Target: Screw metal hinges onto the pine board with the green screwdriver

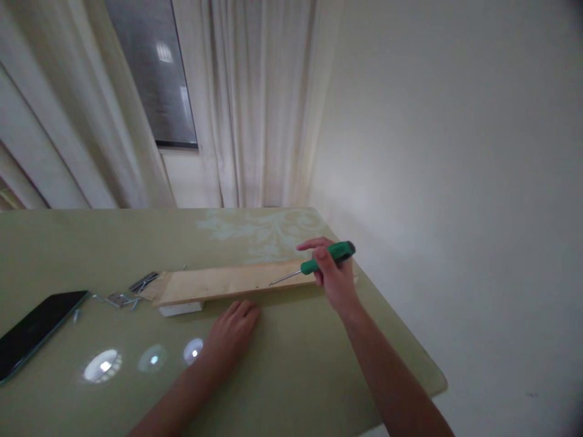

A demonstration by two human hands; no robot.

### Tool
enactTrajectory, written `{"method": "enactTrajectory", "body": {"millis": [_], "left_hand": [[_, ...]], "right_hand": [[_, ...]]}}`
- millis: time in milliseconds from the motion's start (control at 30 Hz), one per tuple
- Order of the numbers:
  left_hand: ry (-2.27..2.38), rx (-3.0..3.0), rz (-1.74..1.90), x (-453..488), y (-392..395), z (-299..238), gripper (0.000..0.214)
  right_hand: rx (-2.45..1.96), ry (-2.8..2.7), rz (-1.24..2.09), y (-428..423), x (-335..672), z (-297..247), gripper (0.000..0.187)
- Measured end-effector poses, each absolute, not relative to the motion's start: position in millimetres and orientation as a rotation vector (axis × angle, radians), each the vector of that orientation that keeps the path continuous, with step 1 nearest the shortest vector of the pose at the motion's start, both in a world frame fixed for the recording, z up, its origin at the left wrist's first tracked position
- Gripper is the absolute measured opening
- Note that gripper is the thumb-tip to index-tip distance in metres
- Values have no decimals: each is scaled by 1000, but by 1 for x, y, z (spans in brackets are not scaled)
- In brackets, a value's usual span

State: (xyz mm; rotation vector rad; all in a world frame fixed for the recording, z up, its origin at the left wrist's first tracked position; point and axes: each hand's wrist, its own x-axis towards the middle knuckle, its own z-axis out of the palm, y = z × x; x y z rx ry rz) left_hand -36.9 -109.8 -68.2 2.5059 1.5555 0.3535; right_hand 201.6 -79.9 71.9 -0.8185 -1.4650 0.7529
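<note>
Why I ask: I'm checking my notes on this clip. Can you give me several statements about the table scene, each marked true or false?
1. The right hand holds a green-handled screwdriver. True.
2. The screwdriver's tip rests on the phone. False: the tip is at the wooden board; the phone lies far to the left.
3. The left hand lies flat on the table, just in front of the board. True.
4. The left hand grips the metal brackets. False: they lie untouched near the board's left end.
</note>
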Motion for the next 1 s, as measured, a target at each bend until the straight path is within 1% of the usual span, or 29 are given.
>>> {"method": "enactTrajectory", "body": {"millis": [33,100,133,233,300,367,433,500,600,767,867,1000], "left_hand": [[1516,2467,385,-39,-109,-69,40],[1426,2375,449,-45,-106,-67,37],[1397,2326,472,-48,-105,-65,34],[1378,2233,455,-58,-102,-57,26],[1388,2226,396,-63,-103,-53,25],[1421,2242,347,-65,-105,-50,27],[1473,2237,326,-64,-108,-49,26],[1492,2205,342,-63,-109,-49,19],[1432,2144,423,-64,-108,-52,12],[1369,2041,462,-64,-108,-52,8],[1273,1949,620,-61,-110,-46,12],[1147,1724,934,-55,-111,-39,19]], "right_hand": [[-851,-1460,856,-78,199,55,44],[-864,-1464,954,-79,194,22,53],[-874,-1493,973,-81,192,7,52],[-877,-1637,789,-87,188,-25,33],[-862,-1708,674,-89,188,-36,21],[-846,-1767,600,-89,187,-42,15],[-823,-1851,540,-89,185,-46,17],[-790,-1929,512,-90,182,-50,20],[-765,-2045,491,-93,178,-56,19],[-765,-2263,437,-94,178,-58,18],[-754,-2307,444,-94,181,-56,18],[-712,-2201,533,-96,180,-55,9]]}}
